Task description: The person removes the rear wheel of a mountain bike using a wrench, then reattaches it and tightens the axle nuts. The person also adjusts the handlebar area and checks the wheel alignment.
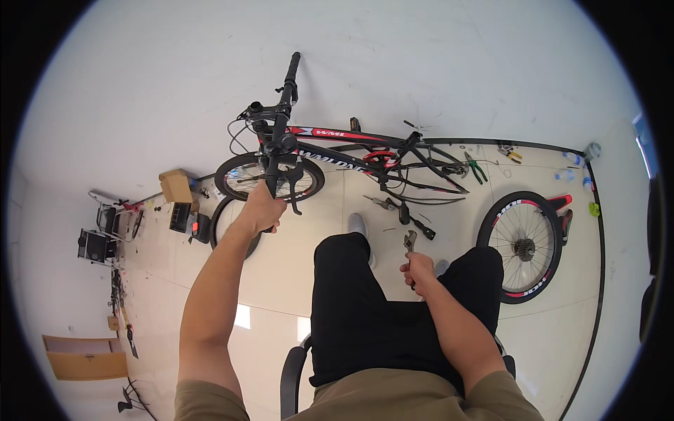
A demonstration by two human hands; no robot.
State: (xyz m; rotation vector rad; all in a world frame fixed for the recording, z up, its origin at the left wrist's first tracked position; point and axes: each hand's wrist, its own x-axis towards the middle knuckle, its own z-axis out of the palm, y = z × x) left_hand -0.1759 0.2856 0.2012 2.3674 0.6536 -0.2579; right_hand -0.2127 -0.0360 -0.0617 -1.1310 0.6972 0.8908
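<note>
My left hand (264,210) is wrapped round the near grip of the handlebar (279,123), just behind a black brake lever (295,189). The handlebar belongs to a black and red bicycle frame (351,151) that leans along the white wall, its front wheel (235,175) still in the fork. At the frame's rear end there is no wheel. Above my right thigh, my right hand (419,272) is closed round the handle of an adjustable wrench (409,241), jaw end pointing away from me.
To the right a rear wheel (491,245) with a cassette rests near a red and black saddle (559,203). Pliers (477,172), loose parts (423,228) and bottles (564,175) lie on the floor. At left are an open cardboard box (175,188), a loose tyre (216,217) and chairs (95,245).
</note>
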